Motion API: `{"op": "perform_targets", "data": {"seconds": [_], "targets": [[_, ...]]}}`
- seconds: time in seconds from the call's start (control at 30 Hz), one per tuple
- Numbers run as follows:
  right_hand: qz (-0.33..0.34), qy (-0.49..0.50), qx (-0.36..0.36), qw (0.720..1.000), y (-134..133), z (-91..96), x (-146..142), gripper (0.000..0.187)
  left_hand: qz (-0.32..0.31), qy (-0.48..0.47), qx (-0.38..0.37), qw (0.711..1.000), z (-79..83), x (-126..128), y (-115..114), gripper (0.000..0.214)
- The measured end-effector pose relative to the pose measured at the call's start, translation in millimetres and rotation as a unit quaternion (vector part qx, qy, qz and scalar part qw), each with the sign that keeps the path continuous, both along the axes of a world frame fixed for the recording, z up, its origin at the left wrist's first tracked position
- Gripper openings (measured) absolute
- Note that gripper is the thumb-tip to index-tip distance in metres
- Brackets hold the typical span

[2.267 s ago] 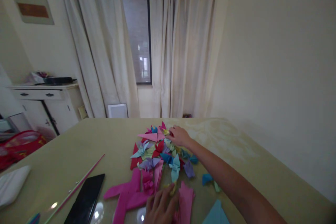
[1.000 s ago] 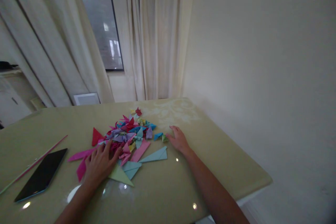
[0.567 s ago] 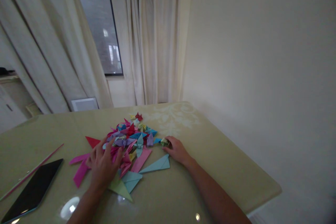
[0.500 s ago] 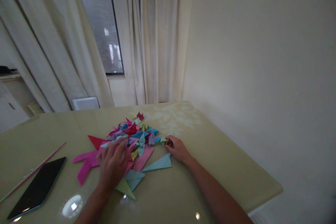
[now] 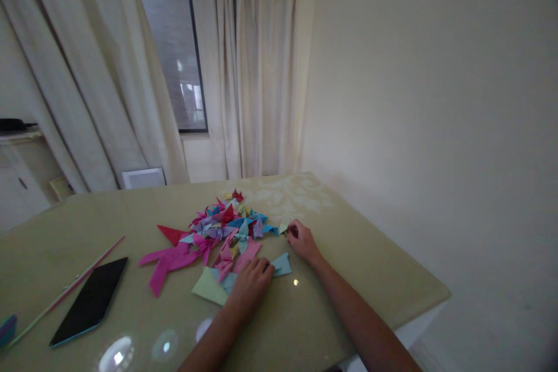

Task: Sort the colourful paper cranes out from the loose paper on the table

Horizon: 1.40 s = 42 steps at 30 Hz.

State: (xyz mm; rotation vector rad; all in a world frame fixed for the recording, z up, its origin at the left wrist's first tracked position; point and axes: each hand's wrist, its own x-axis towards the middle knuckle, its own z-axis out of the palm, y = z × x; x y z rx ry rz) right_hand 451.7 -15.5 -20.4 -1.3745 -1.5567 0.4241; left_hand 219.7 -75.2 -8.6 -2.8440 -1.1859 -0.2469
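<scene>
A heap of small folded paper pieces (image 5: 226,222) in pink, red, blue, purple and yellow lies on the glossy yellowish table (image 5: 370,267). My left hand (image 5: 249,286) rests palm down, fingers flat, on a light blue folded sheet (image 5: 282,264) at the heap's near edge, beside a pale green sheet (image 5: 208,288). My right hand (image 5: 301,239) sits at the heap's right side, fingertips pinched on a small pale green folded piece (image 5: 283,228). Long pink folded strips (image 5: 168,258) lie at the heap's left.
A black phone (image 5: 89,301) and a thin pink stick (image 5: 74,285) lie on the table's left part. The table's right edge (image 5: 418,308) drops off near a bare wall. Curtains and a window stand behind the table; a white cabinet is at far left.
My left hand has slid right, from the pink strips to the blue sheet at the heap's near edge. My right hand stays at the heap's right side, pinched on the small piece.
</scene>
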Motion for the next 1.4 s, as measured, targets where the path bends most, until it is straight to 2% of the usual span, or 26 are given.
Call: {"op": "perform_targets", "data": {"seconds": [0.1,0.3,0.5,0.6,0.7,0.87,1.13,1.3,1.4], "targets": [[-0.009,0.023,0.011,1.0,-1,-0.5,1,0.014,0.009,-0.017,-0.013,1.0,0.8,-1,0,0.037],[-0.038,0.068,0.03,0.996,3,-1.7,7,0.018,0.05,-0.016,-0.031,0.998,1.3,0,0,0.029],[-0.036,0.086,0.022,0.995,8,-5.2,17,0.017,0.074,-0.048,-0.035,0.996,-6.7,-18,10,0.052],[-0.019,0.097,0.004,0.995,11,-5.9,18,0.018,0.084,-0.051,-0.023,0.995,-10.4,-25,13,0.057],[0.0,0.111,-0.01,0.994,13,-5.6,16,0.019,0.112,-0.046,-0.009,0.993,-10.0,-24,12,0.054],[0.015,0.112,-0.007,0.994,11,-4.7,12,0.02,0.135,-0.02,-0.001,0.991,-7.9,-16,10,0.036],[0.021,0.097,-0.002,0.995,9,-5.4,10,0.022,0.142,-0.017,-0.023,0.99,-1.4,-16,10,0.036],[0.014,0.088,0.008,0.996,5,-3.2,11,0.024,0.122,-0.068,-0.012,0.99,-4.3,-26,16,0.066],[0.001,0.095,0.014,0.995,4,-3.2,12,0.025,0.112,-0.096,-0.009,0.989,-2.2,-29,16,0.07]]}}
